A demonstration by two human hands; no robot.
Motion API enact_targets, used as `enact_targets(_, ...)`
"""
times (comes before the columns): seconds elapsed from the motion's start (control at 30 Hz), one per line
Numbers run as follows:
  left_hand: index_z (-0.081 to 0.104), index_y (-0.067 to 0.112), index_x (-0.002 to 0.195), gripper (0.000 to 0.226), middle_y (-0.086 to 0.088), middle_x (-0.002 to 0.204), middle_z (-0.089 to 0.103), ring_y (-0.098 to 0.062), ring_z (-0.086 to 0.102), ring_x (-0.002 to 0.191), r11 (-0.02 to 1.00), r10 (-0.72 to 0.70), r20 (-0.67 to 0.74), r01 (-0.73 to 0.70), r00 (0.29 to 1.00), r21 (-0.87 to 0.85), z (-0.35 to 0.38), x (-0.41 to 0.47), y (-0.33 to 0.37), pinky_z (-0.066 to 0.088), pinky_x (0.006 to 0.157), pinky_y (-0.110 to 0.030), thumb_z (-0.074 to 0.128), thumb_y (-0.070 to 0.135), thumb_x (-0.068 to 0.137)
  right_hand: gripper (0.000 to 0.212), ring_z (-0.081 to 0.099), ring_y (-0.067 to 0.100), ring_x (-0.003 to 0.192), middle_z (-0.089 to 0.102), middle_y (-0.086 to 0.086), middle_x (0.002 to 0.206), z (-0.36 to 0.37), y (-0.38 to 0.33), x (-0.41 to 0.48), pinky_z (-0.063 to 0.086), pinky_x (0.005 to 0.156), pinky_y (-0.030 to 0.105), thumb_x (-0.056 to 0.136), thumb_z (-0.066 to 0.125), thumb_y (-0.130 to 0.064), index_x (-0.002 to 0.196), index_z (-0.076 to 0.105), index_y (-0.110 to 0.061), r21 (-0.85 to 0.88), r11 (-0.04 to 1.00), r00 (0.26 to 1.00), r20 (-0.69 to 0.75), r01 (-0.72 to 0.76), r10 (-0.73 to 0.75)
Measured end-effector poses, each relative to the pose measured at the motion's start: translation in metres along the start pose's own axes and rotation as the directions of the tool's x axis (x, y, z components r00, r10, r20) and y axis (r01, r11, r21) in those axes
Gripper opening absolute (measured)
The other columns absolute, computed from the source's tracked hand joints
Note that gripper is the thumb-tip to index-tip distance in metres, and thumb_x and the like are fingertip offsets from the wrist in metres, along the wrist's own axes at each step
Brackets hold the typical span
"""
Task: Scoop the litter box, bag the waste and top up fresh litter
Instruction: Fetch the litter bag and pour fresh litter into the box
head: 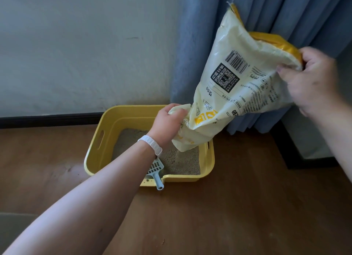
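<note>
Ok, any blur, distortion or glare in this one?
Head view: the right hand is motion-blurred, while the left hand and the bag print are fairly sharp; wide-angle distortion curves the baseboard at the left edge; light is soft and even, no glare.

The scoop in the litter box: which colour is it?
The slotted plastic scoop is light blue; head view.

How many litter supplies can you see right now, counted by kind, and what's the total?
litter box: 1
litter bag: 1
litter scoop: 1
Total: 3
</note>
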State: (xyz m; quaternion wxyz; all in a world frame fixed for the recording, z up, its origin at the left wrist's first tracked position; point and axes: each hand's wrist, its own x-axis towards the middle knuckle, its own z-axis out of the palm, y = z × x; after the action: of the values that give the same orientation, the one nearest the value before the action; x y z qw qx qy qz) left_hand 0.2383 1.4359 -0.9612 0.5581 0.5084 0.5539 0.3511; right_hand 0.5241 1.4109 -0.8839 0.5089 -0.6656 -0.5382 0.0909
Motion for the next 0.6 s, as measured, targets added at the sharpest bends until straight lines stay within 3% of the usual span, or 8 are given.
enact_targets(0.37,0.070,0.025,0.100,0.017,-0.008,0.094,0.074,-0.029,0.072,0.084,0.999,0.009,0.004,-0.009,1.000,-0.036,-0.004,0.000,0.005,0.061,0.069,-0.047,0.059,0.029,0.088,0.019,0.067,0.030,0.091,0.069,0.005,0.096,-0.009,-0.002,-0.003,0.058,0.079,0.048,0.080,0.068,-0.036,0.094,0.062,-0.025,-0.034,0.998,0.998,-0.038,-0.048,0.046)
enact_targets(0.53,0.070,0.024,0.098,0.013,-0.004,0.089,0.074,-0.025,0.072,0.080,0.999,0.044,-0.010,-0.044,0.999,-0.010,0.007,0.002,0.013,0.061,0.065,-0.038,0.062,0.028,0.089,0.017,0.064,0.019,0.082,0.067,0.003,0.091,-0.016,0.010,-0.005,0.057,0.075,0.037,0.082,0.069,-0.027,0.093,0.064,-0.015,0.020,0.993,0.990,-0.082,-0.114,0.115)
enact_targets(0.6,0.070,0.025,0.096,0.011,-0.006,0.089,0.075,-0.027,0.072,0.080,0.998,0.060,-0.014,-0.060,0.998,0.002,0.005,0.002,0.019,0.060,0.066,-0.043,0.063,0.028,0.089,0.015,0.064,0.017,0.082,0.067,0.000,0.089,-0.014,0.016,-0.007,0.057,0.074,0.034,0.082,0.069,-0.025,0.093,0.065,-0.015,0.063,0.984,0.982,-0.080,-0.166,0.170)
